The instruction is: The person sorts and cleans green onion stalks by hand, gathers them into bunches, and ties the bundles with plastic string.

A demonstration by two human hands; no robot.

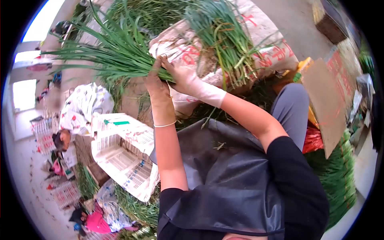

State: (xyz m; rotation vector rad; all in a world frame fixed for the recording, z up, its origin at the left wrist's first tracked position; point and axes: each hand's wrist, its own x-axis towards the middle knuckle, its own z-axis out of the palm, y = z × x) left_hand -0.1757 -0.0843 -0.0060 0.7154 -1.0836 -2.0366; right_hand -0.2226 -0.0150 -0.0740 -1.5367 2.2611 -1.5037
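Note:
Both my hands wear thin gloves and meet around one bunch of green garlic chives [124,56], whose leaves fan out to the upper left. My left hand [159,82] is closed round the stem end. Against the same end, my right hand [184,79] is also closed, its fingers touching the left ones; the stem bases are mostly hidden by the hands. Just right of them, a second bunch of chives [228,42] lies on a white sack [276,48] with red print, pale stem ends toward me. A dark apron [224,172] covers my lap.
More loose chives [160,16] are heaped beyond the sack. Left stands a printed white carton [124,156]. To my right are a cardboard flap [324,104] and a large stack of greens [340,172]. Co-workers sit at far left, one in a pink top [98,221].

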